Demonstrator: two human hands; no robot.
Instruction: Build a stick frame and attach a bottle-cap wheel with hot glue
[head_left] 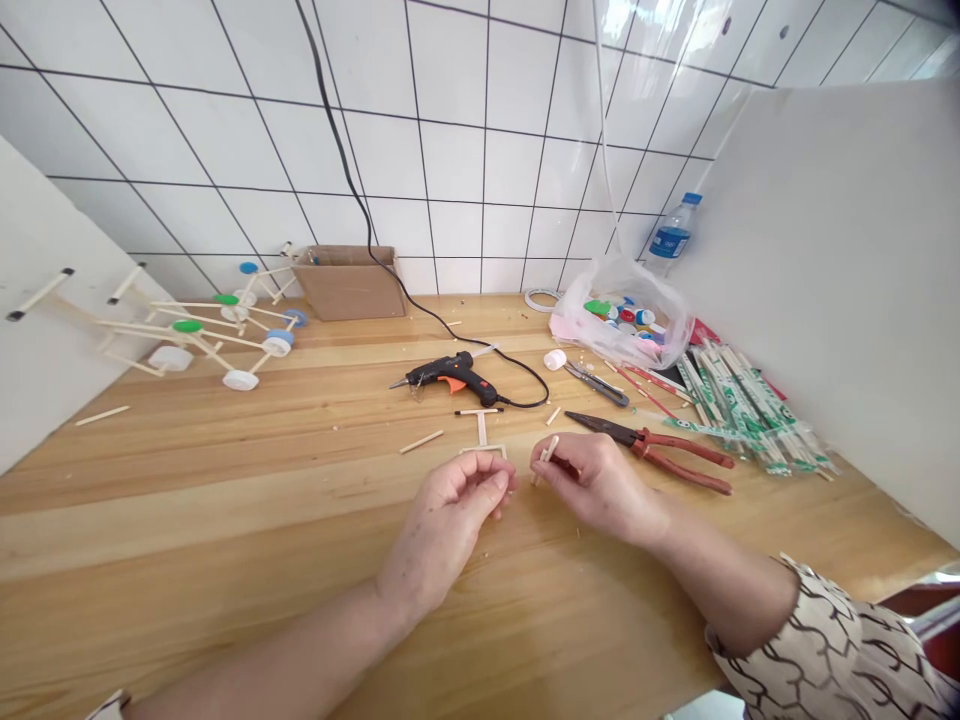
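Note:
My left hand (457, 505) is closed in a pinch at the middle of the table; whatever lies between its fingertips is too small or hidden to name. Just behind its fingers is a small wooden stick frame (482, 430), a T shape with dark ends, its near part covered by the hand. I cannot tell if the hand touches it. A short piece of wooden stick (552, 447) stands tilted between the thumb and fingers of my right hand (592, 485). Beyond both hands lies a black hot glue gun (457, 376). Red-handled pliers (675, 455) rest beside my right hand.
Stick-built carts with bottle-cap wheels (217, 335) stand at left by a cardboard box (349, 285). At right are a bag of caps (626, 315), a water bottle (671, 235), a utility knife (598, 384) and packaged chopsticks (750, 405). The glue gun's cord (360, 195) crosses the back.

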